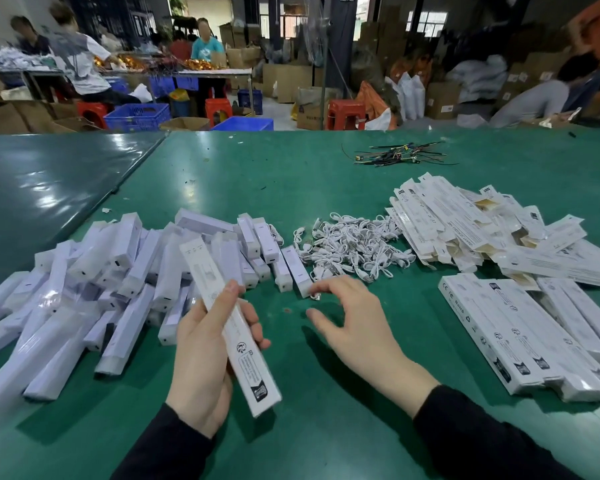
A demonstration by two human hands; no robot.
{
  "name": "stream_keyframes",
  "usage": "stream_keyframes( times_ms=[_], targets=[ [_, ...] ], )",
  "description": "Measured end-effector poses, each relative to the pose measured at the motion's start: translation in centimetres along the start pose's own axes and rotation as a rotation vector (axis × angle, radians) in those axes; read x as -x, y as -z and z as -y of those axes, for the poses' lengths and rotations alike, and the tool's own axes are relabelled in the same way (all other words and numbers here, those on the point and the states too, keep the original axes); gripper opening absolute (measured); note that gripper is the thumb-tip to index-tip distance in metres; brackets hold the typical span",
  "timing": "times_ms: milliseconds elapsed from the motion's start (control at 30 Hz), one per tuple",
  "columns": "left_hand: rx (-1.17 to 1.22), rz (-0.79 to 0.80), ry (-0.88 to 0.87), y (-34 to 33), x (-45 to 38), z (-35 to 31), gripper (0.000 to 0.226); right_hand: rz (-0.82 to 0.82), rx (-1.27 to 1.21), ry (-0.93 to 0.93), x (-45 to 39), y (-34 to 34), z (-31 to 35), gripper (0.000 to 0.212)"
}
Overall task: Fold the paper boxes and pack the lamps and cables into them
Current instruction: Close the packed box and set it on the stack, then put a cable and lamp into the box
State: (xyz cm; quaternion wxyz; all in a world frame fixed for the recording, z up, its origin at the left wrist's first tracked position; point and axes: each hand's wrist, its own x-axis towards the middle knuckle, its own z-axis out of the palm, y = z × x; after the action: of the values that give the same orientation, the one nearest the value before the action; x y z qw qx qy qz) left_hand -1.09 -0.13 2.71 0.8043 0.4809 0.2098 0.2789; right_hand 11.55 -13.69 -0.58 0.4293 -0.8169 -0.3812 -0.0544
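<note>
My left hand (207,344) grips a long, slim white printed paper box (230,323), tilted away from me. My right hand (352,318) hovers with loosely spread fingers over the green table (326,427), holding nothing.

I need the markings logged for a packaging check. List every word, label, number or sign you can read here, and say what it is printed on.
"CE", "FC", "RoHS": on the end of the nearest packed box in the right-hand row.
Long sideways line on a flat box in the far right pile: too blurred to read.
Small print and round logo on the box gripped by the left hand: too small to read.
</note>
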Motion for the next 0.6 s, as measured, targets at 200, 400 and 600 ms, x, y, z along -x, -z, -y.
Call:
stream_keyframes(
  times_ms=[200, 400, 600],
  targets=[
    [-0.05, 0.06, 0.058, -0.2, 0.2, 0.1, 0.035, 0.007, 0.486, -0.113, -3.1, -1.9, 0.0, 0.041],
    [-0.096, 0.198, 0.18, -0.4, 0.5, -0.1, 0.045, -0.277, 0.12, -0.134, -3.0, -0.5, -0.6, 0.012],
    [-0.195, 0.289, 0.282, -0.7, 0.7, 0.1, 0.051, -0.44, -0.917, -0.417, -2.6, 4.3, 0.7, 0.018]
  ],
)
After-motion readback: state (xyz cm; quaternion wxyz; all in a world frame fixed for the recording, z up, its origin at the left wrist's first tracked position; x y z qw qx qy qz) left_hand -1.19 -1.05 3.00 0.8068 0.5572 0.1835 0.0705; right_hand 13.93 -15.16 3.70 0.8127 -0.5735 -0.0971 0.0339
